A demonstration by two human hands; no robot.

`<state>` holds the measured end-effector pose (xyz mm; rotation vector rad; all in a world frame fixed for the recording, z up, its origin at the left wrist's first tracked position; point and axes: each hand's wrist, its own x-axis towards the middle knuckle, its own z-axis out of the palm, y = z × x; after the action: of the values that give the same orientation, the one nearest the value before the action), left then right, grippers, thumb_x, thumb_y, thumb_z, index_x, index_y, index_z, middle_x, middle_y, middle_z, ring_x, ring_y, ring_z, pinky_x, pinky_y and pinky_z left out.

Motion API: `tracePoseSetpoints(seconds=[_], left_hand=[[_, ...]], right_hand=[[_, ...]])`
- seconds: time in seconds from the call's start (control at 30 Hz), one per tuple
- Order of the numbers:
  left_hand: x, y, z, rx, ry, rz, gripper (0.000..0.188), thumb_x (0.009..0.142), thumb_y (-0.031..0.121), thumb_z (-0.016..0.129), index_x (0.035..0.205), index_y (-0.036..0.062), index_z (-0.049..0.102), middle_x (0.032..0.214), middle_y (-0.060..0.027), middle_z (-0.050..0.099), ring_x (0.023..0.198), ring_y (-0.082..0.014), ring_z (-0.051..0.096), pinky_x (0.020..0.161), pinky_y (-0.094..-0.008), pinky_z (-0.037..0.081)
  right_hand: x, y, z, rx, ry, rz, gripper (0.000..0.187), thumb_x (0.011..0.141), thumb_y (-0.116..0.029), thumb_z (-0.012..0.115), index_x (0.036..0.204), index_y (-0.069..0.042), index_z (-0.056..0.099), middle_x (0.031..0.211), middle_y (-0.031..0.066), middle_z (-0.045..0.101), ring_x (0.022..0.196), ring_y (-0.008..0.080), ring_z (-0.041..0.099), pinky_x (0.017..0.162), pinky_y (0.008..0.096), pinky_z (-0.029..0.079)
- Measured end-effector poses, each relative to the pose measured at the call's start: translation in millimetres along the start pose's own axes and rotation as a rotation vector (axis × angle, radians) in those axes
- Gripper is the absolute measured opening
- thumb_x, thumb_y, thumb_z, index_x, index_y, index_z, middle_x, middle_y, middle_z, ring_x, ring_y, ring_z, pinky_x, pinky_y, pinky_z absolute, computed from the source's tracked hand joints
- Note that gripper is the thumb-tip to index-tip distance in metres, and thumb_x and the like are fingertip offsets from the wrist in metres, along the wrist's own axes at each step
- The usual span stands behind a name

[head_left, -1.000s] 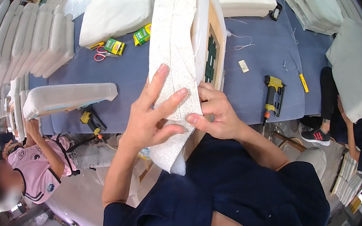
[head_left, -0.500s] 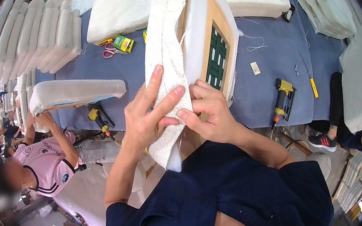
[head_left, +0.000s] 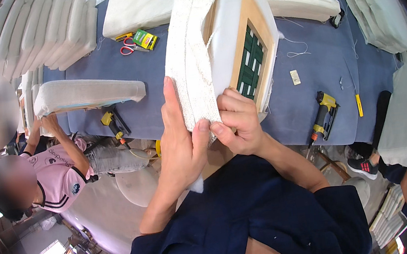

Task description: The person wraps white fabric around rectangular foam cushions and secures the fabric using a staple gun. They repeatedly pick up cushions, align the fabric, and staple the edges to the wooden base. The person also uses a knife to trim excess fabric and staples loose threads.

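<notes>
In front of me a seat cushion (head_left: pixel 223 52) stands on its edge, its wooden frame and green webbing facing right. White woven fabric (head_left: pixel 191 51) covers its left side, with a stitched seam running lengthwise. My left hand (head_left: pixel 179 138) grips the near end of this fabric, index finger straight along its left edge and thumb pressed on the lower edge. Closed beside it, my right hand (head_left: pixel 239 122) pinches the fabric's near right corner between thumb and bent fingers. The two thumbs nearly meet. Part of the fabric's lower end is hidden behind my left hand.
The blue-topped table (head_left: pixel 305 82) bears a yellow-black staple gun (head_left: pixel 324 113), a yellow-handled tool (head_left: pixel 359 105), red-handled scissors (head_left: pixel 128 46) and a green-yellow box (head_left: pixel 145 40). A co-worker in pink (head_left: pixel 59 166) handles another cushion (head_left: pixel 88 92) at left. Cushion stacks (head_left: pixel 41 30) stand behind.
My left hand has turned and closed at the fabric's near edge, its spread fingers leaving the top surface. My right hand keeps its pinch. The view has shifted slightly.
</notes>
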<state>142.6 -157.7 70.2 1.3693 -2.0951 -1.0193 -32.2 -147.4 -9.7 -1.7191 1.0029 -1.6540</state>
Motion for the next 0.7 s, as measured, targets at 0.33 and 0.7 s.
tracePoseSetpoints(seconds=[0.33,0.7], left_hand=[[4,-36,-11,0.192,0.277,-0.134,0.073,0.108,0.019,0.053,0.175,0.0137,0.023,0.132,-0.0281,0.059,0.108,-0.0470,0.067,0.095,-0.0510,0.055],[-12,-82,-5,0.118,0.408,-0.052,0.086,0.109,0.021,0.058,0.174,-0.0018,0.007,0.146,-0.0321,0.052,0.117,-0.0447,0.062,0.105,-0.0485,0.048]], right_hand=[[-117,101,-114,-0.532,0.188,0.627,0.034,0.100,-0.013,0.070,0.131,-0.001,0.069,0.127,0.0158,0.071,0.119,0.0315,0.066,0.108,0.0415,0.050],[-315,219,-264,-1.223,0.589,1.424,0.118,0.082,-0.030,0.085,0.171,-0.010,0.010,0.143,0.0437,0.046,0.129,0.0587,0.058,0.112,0.0585,0.051]])
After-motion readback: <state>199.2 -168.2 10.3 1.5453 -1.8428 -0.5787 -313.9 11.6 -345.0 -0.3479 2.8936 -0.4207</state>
